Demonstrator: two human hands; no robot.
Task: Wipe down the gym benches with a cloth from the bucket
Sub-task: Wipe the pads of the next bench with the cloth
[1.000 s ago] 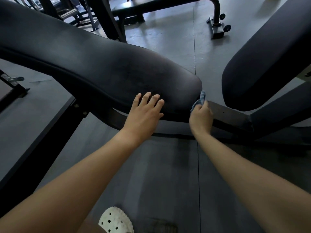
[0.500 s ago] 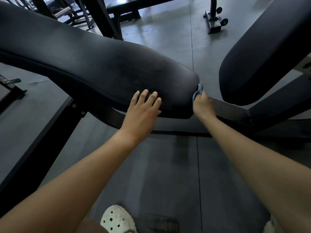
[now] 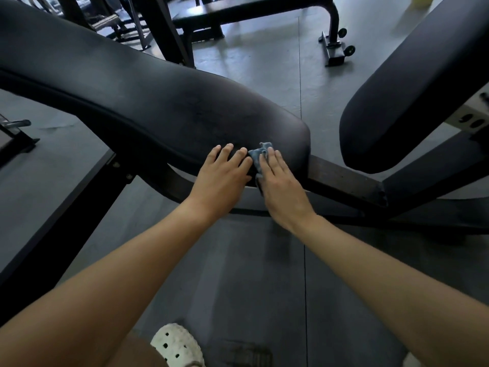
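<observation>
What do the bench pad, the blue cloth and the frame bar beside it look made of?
Bench pad: probably black vinyl or leatherette over padding; dull sheen, piped seam along its edge. Cloth: soft blue fabric, maybe microfibre; it crumples under the right hand. Frame bar: likely painted steel; flat, hard-edged, with worn brownish patches.

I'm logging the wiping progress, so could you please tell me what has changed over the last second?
The right hand slid the blue cloth leftward from the end of the bench pad along its near edge, stopping beside the left hand. Its fingers now lie flat on the cloth. The left hand stayed resting on the pad.
</observation>
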